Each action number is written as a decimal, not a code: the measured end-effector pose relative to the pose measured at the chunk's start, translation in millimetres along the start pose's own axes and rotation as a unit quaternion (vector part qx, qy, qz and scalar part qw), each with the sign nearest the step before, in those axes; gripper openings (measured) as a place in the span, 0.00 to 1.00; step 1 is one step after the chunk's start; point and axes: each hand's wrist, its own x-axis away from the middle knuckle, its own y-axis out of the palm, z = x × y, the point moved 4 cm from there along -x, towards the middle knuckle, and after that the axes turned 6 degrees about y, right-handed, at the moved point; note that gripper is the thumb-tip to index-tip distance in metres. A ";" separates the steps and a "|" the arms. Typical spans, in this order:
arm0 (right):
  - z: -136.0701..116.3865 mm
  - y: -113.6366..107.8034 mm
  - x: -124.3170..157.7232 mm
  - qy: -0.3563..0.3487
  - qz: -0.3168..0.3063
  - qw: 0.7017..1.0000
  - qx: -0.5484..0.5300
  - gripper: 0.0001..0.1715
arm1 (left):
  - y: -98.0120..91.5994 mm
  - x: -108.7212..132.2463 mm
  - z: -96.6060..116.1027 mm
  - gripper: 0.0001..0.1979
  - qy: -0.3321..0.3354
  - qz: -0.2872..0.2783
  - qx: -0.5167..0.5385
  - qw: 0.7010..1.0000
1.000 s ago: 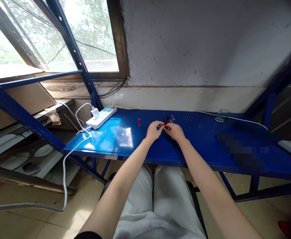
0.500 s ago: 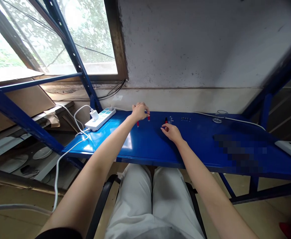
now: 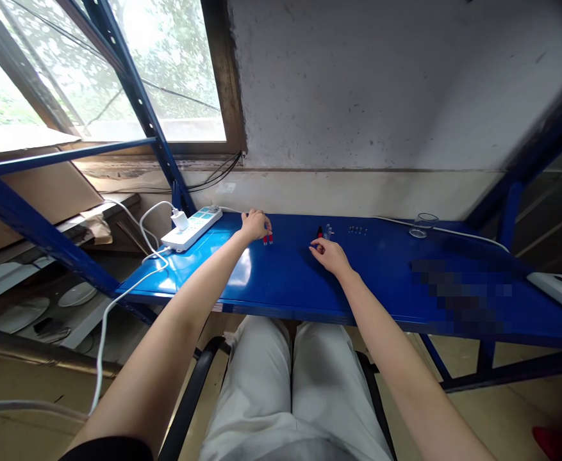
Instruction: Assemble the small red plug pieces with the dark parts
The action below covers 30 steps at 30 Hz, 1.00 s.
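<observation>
My left hand [image 3: 255,225] is over the back left part of the blue table [image 3: 281,275], its fingers pinching a small red stick-like piece with a pale tip [image 3: 270,239]. Right beside it stands a matching red piece [image 3: 264,241]. Farther right, my right hand [image 3: 331,254] rests low over the table with loosely curled fingers. Nothing shows between them. Just behind that hand are a small black-and-red piece [image 3: 320,232] and a few small clear parts [image 3: 329,231].
Several tiny pale pieces [image 3: 358,230] lie in a row at the back. A clear glass [image 3: 425,222] stands by a white cable. On the left is a white power strip [image 3: 193,229] with a plug and cable. A white device [image 3: 559,291] sits at the right edge.
My left hand has moved left and slightly lower with its red piece, which is now close beside the other red one. The right hand stays nearly in place.
</observation>
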 end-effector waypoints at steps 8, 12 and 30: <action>1.5 1.3 -0.6 -0.003 0.001 1.000 0.003 0.15 | 0.2 1.1 1.1 0.05 0.004 -0.004 0.005 1.000; 1.7 1.4 -0.8 -0.005 0.003 1.000 0.002 0.15 | -1.3 2.5 2.9 0.05 0.008 -0.007 -0.001 1.000; 0.4 0.2 -0.3 -0.008 0.003 1.000 0.000 0.14 | 0.6 5.5 5.4 0.03 0.007 0.008 -0.004 1.000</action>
